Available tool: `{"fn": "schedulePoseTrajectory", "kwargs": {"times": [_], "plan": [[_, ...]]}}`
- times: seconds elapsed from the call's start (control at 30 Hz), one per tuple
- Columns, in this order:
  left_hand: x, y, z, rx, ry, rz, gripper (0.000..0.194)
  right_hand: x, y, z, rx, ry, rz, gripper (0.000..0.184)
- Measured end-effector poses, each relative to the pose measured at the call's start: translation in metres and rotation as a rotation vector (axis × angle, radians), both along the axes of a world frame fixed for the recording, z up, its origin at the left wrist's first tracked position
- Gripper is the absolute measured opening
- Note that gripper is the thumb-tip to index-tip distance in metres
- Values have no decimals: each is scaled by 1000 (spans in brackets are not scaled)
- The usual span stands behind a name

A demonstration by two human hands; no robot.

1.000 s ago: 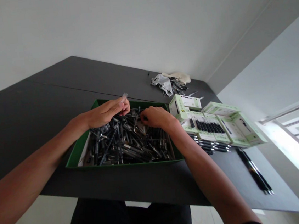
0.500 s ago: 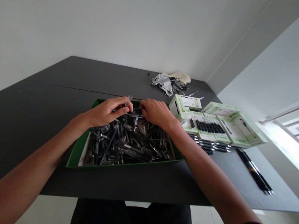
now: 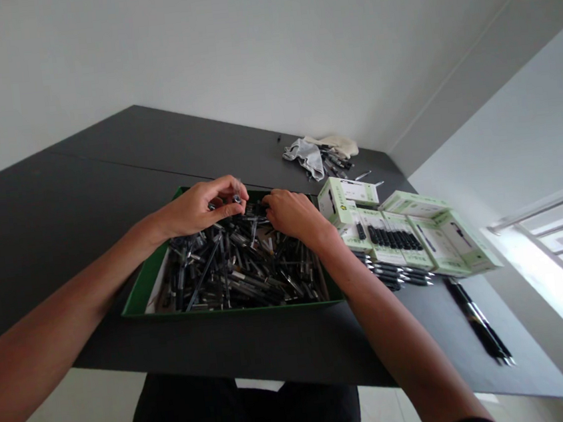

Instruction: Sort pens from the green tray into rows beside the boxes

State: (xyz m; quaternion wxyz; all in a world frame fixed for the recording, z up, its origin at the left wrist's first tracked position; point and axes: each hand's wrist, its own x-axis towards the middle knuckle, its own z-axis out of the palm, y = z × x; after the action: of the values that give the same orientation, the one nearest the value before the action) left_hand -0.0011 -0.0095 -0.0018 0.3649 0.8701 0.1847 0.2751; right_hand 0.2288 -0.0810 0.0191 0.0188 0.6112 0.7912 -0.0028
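Observation:
A green box (image 3: 142, 294) stands before me, heaped with loose black and clear pens (image 3: 247, 268). Over its far left part is my left hand (image 3: 205, 207), its thumb and fingers closed on a clear plastic pen part (image 3: 237, 198) with a small dark end. Opposite it, my right hand (image 3: 294, 213) reaches down at the far edge of the heap. Its fingers are bent together among dark pens; what they pinch, if anything, is hidden.
To the right stand pale green pen boxes (image 3: 402, 262), some with black pens in them, and stacked pens (image 3: 402, 277) in front. A bundle of pens (image 3: 479, 321) lies farther right. At the back are a grey cloth (image 3: 306, 158) and more pens (image 3: 336, 158).
My left hand has turned slightly, so the clear part's dark end now faces me. My right hand has barely moved at the heap.

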Motion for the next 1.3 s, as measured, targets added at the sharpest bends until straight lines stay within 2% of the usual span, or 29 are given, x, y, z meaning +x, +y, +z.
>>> {"fn": "schedulePoseTrajectory", "kwargs": {"times": [0.4, 0.67, 0.83, 0.93, 1.13, 1.3], "plan": [[1, -2, 2, 15, 74, -18, 38, 2, 1, 0, -34, 19, 17, 34], [2, -3, 6, -87, 150, -68, 40, 3, 0, -1, -51, -17, 20, 34], [2, -4, 7, -64, 160, -79, 40, 0, -1, 1, -55, -33, 15, 34], [1, -3, 6, -44, 166, -91, 38, -2, 0, 1, -32, -37, 2, 42], [0, -2, 5, -11, 191, -95, 33, -4, 1, 0, 36, -8, -20, 77], [1, -4, 7, 6, 194, -99, 32, -5, 2, 2, 57, 19, 1, 81]]}}
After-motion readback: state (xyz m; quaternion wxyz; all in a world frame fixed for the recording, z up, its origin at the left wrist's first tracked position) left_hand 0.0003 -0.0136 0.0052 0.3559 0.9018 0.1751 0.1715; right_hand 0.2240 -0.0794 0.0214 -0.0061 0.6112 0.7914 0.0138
